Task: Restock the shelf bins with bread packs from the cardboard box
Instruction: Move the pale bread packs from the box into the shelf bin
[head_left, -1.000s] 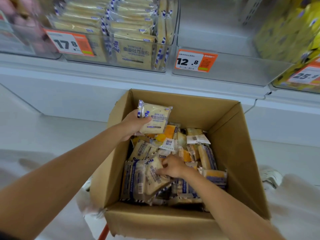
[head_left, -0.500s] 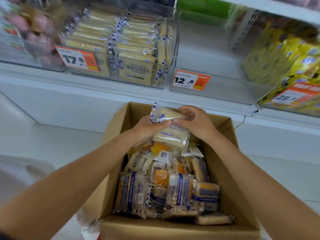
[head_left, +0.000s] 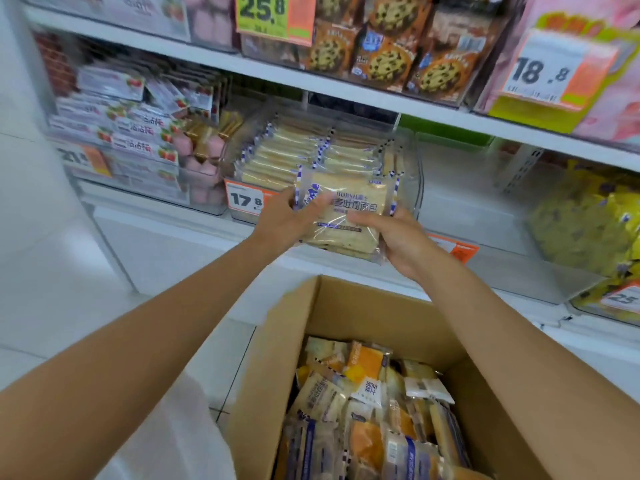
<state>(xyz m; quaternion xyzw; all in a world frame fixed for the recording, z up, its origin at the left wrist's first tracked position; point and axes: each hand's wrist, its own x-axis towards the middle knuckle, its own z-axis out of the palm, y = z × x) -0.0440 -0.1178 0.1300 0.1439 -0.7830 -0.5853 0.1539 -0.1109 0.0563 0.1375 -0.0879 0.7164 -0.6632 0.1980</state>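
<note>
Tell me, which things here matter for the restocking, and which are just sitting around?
In the job: left hand, right hand, held bread packs, cardboard box, bread bin.
Just there: cookie bags, strawberry packs, yellow bags.

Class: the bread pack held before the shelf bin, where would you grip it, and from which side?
Probably its two side edges, from left and right, as the left hand and right hand hold it: the bread pack is flat and wide, so its thin edges suit a pinch.
</note>
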